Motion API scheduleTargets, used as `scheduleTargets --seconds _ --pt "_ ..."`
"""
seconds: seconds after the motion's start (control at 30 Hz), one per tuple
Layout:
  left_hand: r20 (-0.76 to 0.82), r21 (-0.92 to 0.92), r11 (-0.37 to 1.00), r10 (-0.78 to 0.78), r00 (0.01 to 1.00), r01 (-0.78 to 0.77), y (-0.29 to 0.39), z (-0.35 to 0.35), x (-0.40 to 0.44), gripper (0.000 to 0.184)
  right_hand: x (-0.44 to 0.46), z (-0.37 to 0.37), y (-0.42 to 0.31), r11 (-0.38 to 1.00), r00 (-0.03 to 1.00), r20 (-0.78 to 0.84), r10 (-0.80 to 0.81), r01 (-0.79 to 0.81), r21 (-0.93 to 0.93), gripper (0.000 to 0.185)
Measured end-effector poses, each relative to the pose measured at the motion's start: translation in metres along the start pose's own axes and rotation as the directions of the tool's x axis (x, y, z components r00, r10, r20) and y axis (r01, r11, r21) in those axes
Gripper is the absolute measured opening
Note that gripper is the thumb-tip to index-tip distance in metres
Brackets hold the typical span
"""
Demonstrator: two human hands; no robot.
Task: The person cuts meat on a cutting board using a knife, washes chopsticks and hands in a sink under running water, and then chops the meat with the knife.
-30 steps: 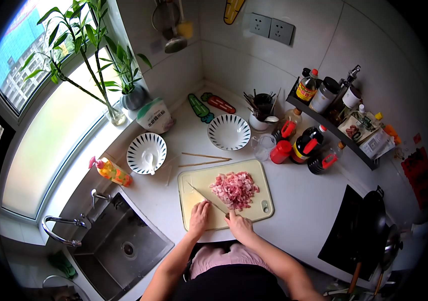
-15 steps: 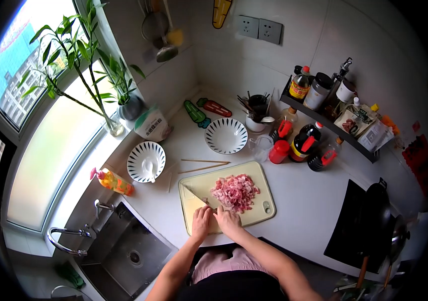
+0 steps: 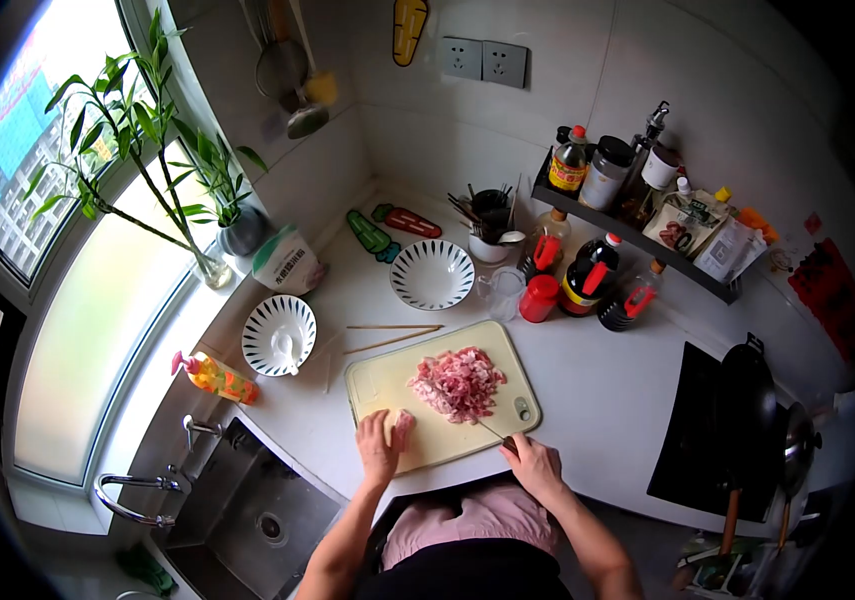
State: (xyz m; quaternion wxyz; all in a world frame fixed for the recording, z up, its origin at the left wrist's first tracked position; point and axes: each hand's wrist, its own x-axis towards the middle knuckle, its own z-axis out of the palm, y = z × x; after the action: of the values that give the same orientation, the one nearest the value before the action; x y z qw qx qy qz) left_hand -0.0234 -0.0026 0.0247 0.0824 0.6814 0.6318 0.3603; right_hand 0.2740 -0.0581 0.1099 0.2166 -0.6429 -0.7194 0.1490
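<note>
A pale cutting board [image 3: 372, 385] lies on the counter with a heap of chopped pink meat [image 3: 457, 385] on it. My left hand [image 3: 377, 450] rests on the board's near left part, fingers stretched out. Right beside its thumb is a strip of meat [image 3: 403, 430]; whether they touch, I cannot tell. My right hand [image 3: 535, 467] is closed around the dark handle of a knife [image 3: 509, 443] at the board's near right edge. The knife's thin blade points left and away, towards the near side of the heap.
Two chopsticks [image 3: 392, 338] lie behind the board, near a striped bowl [image 3: 432, 273]. Another striped bowl [image 3: 265, 318] holds a white spoon. Sauce bottles [image 3: 587, 278] stand at the back right. The sink [image 3: 247, 510] is at left, a wok [image 3: 744, 400] at right.
My hands were together over the knife on the board. Now they are apart: the right has carried the knife rightward, and the left has moved left beside the meat strip.
</note>
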Motion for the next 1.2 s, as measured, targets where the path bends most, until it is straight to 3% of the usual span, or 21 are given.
scheduleTargets --seconds 0.1,0.13,0.23,0.3,0.37,0.53,0.67,0.77,0.83,0.9,0.93,1.03,1.1,1.2 --pt "-0.015 -0.03 0.997 -0.073 0.997 0.072 -0.014 -0.011 0.027 0.031 0.014 -0.03 0.022 0.958 0.981 -0.028 -0.193 0.183 -0.22 0.025" --pt "0.0 -0.039 0.999 -0.027 1.0 0.027 -0.009 -0.016 0.037 0.031 0.017 -0.042 0.024 0.924 0.965 -0.001 -0.261 0.25 -0.289 0.019" --pt "0.132 -0.073 0.997 0.027 0.991 -0.017 0.015 -0.018 0.058 0.037 0.025 -0.043 0.047 0.878 0.93 0.007 -0.368 0.35 -0.326 0.013" --pt "0.426 0.042 0.929 0.317 0.848 -0.369 0.048 -0.012 0.064 0.051 0.027 -0.038 0.054 0.868 0.92 -0.013 -0.392 0.366 -0.335 0.012" --pt "0.605 -0.057 0.852 0.444 0.661 -0.521 0.078 -0.006 0.068 0.062 0.029 -0.039 0.055 0.874 0.913 -0.028 -0.407 0.38 -0.304 0.013" --pt "0.719 -0.047 0.788 0.454 0.527 -0.615 0.089 0.015 0.073 0.066 0.029 -0.053 0.067 0.859 0.898 -0.077 -0.433 0.386 -0.335 0.012" --pt "0.645 -0.043 0.805 0.475 0.599 -0.592 0.068 0.027 0.097 0.064 0.017 -0.066 0.084 0.83 0.883 -0.099 -0.46 0.387 -0.403 0.011" --pt "0.722 0.053 0.896 0.27 0.637 -0.44 0.052 0.029 0.112 0.064 0.009 -0.073 0.097 0.825 0.881 -0.113 -0.459 0.375 -0.423 0.009" --pt "0.708 0.062 0.898 0.268 0.654 -0.435 0.066 0.032 0.115 0.066 0.01 -0.073 0.104 0.82 0.874 -0.122 -0.471 0.383 -0.425 0.009" --pt "0.651 -0.031 0.888 0.366 0.665 -0.459 0.09 0.04 0.108 0.069 0.01 -0.07 0.108 0.817 0.867 -0.126 -0.482 0.393 -0.421 0.009" --pt "0.635 -0.014 0.828 0.44 0.635 -0.56 0.105 0.044 0.104 0.069 0.014 -0.068 0.107 0.819 0.865 -0.122 -0.486 0.403 -0.408 0.009" --pt "0.616 -0.156 0.72 0.606 0.503 -0.676 0.143 0.052 0.091 0.066 0.029 -0.065 0.102 0.809 0.856 -0.103 -0.507 0.43 -0.401 0.014" --pt "0.624 -0.197 0.714 0.619 0.476 -0.671 0.145 0.057 0.087 0.064 0.033 -0.068 0.097 0.81 0.841 -0.122 -0.526 0.452 -0.374 0.018" --pt "0.621 0.006 0.816 0.45 0.642 -0.578 0.111 0.063 0.096 0.062 0.032 -0.067 0.106 0.814 0.835 -0.131 -0.535 0.467 -0.346 0.02"
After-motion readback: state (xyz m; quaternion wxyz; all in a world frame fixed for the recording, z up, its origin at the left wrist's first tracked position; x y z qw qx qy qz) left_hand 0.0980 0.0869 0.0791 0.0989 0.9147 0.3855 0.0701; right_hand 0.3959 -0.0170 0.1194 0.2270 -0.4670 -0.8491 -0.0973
